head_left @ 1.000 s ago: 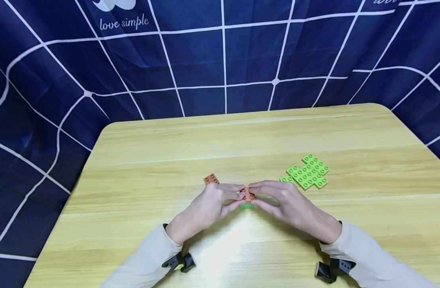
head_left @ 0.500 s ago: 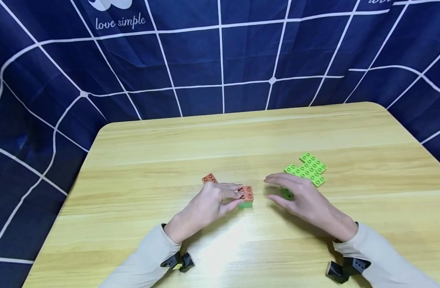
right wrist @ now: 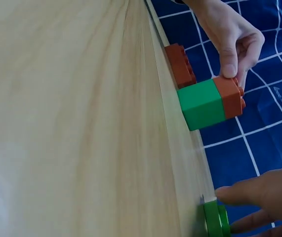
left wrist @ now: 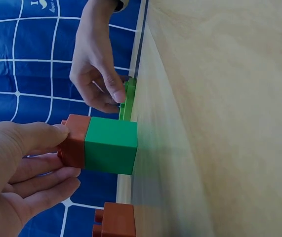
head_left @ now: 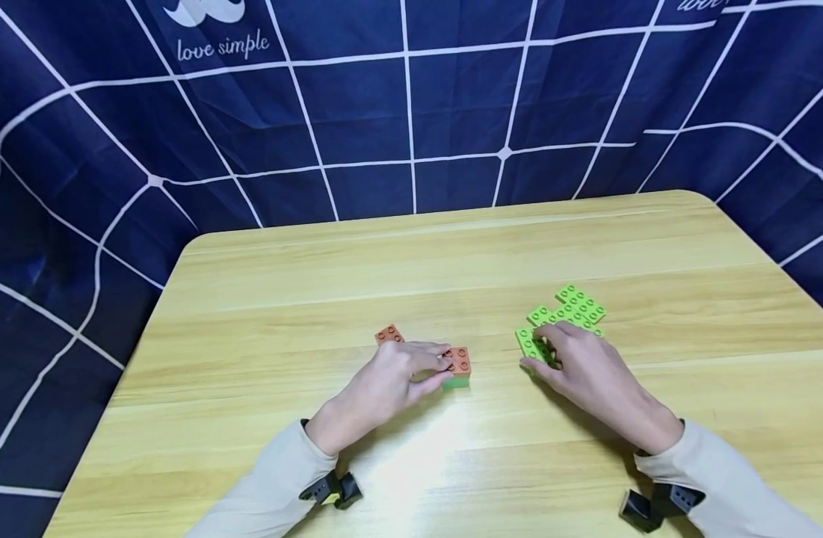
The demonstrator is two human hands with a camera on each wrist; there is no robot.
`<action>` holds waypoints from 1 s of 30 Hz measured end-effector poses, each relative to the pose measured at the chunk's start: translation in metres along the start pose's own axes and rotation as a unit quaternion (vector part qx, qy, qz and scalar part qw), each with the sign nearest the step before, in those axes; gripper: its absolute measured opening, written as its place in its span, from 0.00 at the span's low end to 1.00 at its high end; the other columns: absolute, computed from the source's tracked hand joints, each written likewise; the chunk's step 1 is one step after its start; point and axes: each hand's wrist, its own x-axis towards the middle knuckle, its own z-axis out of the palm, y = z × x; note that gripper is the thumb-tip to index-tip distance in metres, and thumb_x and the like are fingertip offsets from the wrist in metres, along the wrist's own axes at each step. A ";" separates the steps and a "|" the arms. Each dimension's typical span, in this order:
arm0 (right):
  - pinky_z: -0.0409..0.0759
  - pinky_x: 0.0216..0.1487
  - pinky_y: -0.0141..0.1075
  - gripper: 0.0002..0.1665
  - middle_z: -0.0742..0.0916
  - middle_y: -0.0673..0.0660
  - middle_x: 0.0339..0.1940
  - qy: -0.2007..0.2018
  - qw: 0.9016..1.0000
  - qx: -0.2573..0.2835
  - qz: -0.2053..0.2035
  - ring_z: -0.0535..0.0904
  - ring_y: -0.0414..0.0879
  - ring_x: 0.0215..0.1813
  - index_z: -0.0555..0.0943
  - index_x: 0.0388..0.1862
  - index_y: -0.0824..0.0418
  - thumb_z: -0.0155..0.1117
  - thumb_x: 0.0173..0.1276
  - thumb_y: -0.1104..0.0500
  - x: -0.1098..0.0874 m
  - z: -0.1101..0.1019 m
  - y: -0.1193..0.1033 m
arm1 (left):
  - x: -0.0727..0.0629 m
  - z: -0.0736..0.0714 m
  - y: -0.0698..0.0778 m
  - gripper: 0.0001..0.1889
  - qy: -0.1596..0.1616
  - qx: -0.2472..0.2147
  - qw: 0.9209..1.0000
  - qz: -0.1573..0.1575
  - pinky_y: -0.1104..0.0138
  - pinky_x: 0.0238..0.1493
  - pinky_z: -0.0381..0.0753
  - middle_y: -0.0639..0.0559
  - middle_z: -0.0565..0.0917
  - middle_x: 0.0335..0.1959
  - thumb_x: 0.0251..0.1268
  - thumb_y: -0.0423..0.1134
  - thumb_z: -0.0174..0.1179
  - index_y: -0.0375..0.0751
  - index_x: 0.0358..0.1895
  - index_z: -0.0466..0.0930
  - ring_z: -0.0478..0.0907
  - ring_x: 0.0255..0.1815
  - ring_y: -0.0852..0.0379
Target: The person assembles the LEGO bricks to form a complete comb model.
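My left hand [head_left: 384,373] holds a reddish-brown toy building brick [head_left: 460,359] between thumb and fingers. That brick sits on top of a green brick [left wrist: 111,145], which stands on the table. Over to the right, my right hand [head_left: 582,366] has its thumb and curled fingers about a thin lime-green building plate [head_left: 525,341], partly hidden under the fingers. Seen from the right wrist, the thumb [right wrist: 237,192] is against the plate's edge and the fingers are by its studs.
Several lime-green plates [head_left: 581,302] lie together just beyond my right hand. Another reddish-brown brick [head_left: 389,334] lies behind my left hand. The wooden table [head_left: 357,276] ends at a dark blue gridded curtain [head_left: 364,104].
My right hand has let go of the stacked bricks and moved right to the lime-green plate, its fingers closing about it. My left hand has stayed on the brown brick.
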 end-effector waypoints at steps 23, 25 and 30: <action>0.83 0.48 0.57 0.25 0.84 0.70 0.45 0.001 0.999 -0.001 -0.040 0.81 0.65 0.48 0.80 0.48 0.74 0.71 0.49 0.67 -0.001 0.003 -0.005 | 0.001 -0.001 -0.004 0.06 -0.003 -0.006 1.000 -0.008 0.75 0.52 0.78 0.39 0.85 0.45 0.59 0.34 0.66 0.34 0.37 0.87 0.83 0.50 0.47; 0.83 0.48 0.56 0.24 0.84 0.70 0.45 0.001 0.999 0.003 -0.044 0.81 0.64 0.47 0.80 0.47 0.75 0.71 0.50 0.67 -0.001 0.002 -0.006 | 0.001 -0.001 -0.004 0.06 -0.004 -0.008 1.000 -0.010 0.75 0.52 0.78 0.39 0.85 0.44 0.59 0.34 0.66 0.35 0.37 0.87 0.83 0.50 0.47; 0.83 0.48 0.54 0.23 0.84 0.69 0.45 -0.002 0.998 0.017 -0.058 0.82 0.63 0.47 0.80 0.48 0.75 0.70 0.53 0.67 0.002 0.001 -0.009 | 0.001 -0.001 -0.004 0.06 -0.004 -0.010 1.000 -0.011 0.74 0.53 0.78 0.39 0.86 0.42 0.59 0.34 0.66 0.35 0.37 0.87 0.83 0.50 0.47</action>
